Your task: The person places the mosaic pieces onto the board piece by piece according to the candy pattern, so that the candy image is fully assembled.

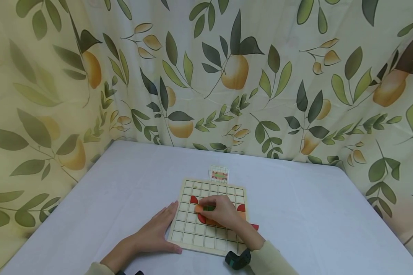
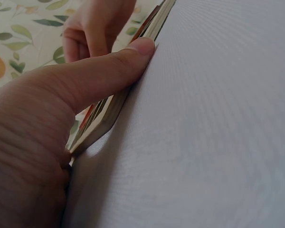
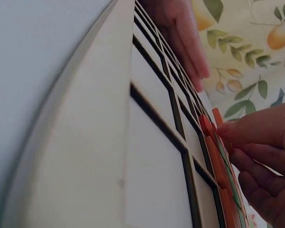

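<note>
A wooden grid board (image 1: 199,229) lies on the white table. My left hand (image 1: 152,232) rests at its left side with straight fingers along the edge; the thumb touches the near edge, as the left wrist view shows. Above the left part of the grid, my right hand (image 1: 221,212) pinches a small orange tile (image 1: 198,209) between thumb and fingertips. Red quarter-round tiles (image 1: 194,199) sit in cells around it, with one more red tile (image 1: 241,207) at the right. Orange and green tiles in the middle rows are partly hidden by the right hand.
Behind the board's far edge lies a pattern card (image 1: 219,174) with a red, orange and green design. A red piece (image 1: 254,227) shows at the board's right edge, partly behind the right forearm. Leaf-and-fruit printed curtain (image 1: 234,114) hangs behind the table.
</note>
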Tool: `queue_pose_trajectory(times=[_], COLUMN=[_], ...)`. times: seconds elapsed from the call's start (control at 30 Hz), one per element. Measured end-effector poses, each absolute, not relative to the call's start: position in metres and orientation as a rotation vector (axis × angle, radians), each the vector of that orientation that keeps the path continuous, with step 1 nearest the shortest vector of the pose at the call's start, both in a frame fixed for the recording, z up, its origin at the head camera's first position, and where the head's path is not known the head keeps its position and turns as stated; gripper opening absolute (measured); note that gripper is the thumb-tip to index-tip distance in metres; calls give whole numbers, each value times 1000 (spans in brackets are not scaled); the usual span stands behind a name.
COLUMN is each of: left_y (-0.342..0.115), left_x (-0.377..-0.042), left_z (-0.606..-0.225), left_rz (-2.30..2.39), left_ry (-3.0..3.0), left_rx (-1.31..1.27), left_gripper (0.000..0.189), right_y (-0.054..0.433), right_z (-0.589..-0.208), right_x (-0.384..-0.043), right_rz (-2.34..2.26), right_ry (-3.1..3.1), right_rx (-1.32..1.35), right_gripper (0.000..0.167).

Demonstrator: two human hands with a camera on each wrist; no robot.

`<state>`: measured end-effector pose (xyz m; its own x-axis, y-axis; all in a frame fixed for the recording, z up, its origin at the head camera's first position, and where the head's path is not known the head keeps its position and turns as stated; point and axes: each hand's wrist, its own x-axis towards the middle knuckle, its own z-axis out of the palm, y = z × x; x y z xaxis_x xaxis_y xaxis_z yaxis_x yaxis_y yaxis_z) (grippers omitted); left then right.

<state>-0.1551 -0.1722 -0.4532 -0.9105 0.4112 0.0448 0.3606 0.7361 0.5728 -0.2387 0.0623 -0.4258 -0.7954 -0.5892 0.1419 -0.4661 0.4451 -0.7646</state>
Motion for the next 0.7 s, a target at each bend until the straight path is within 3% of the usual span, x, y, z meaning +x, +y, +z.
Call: queue_pose_trajectory(times=[0.7], left_y=[-172], left_x=[-155], left_z=[-453], left_rz=[912], left_ry=[2844], left_rx=[644], left_gripper=[126], right_y=[48], right_z=[-427], right_x=[-241], right_rz=[-1274], right_ry=[2568], right_rx=[-943], right_gripper=[25])
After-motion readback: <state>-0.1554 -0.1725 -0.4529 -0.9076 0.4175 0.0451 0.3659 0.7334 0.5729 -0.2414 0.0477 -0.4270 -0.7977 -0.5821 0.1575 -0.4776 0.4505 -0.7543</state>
